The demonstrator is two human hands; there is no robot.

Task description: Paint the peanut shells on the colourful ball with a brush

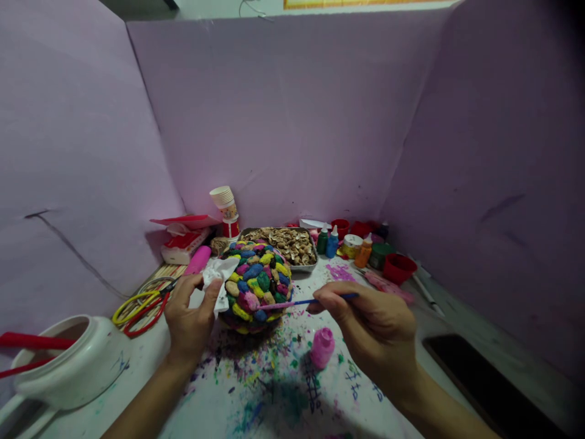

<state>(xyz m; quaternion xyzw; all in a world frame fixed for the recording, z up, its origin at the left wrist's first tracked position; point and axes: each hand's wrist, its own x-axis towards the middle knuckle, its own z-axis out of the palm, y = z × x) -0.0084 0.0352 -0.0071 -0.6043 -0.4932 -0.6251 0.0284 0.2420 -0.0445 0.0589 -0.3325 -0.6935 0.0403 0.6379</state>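
A ball covered in peanut shells (262,280), painted yellow, blue, green, pink and black with a few bare tan shells, rests on the paint-spattered table. My right hand (375,329) is closed on a thin blue paintbrush (304,302). Its pink-coated tip touches a pink shell low on the ball's front. With my left hand (192,311) I pinch a crumpled white tissue (220,277) against the ball's left side. An uncapped pink paint bottle (322,349) stands on the table below the brush.
Behind the ball lies a metal tray (307,268) of loose shells. Paint bottles (333,242) and red cups (399,268) stand back right. Scissors (141,311), a tissue pack (184,246) and a white pot (77,366) are leftward. A phone (489,384) lies right; purple panels (292,122) enclose the table.
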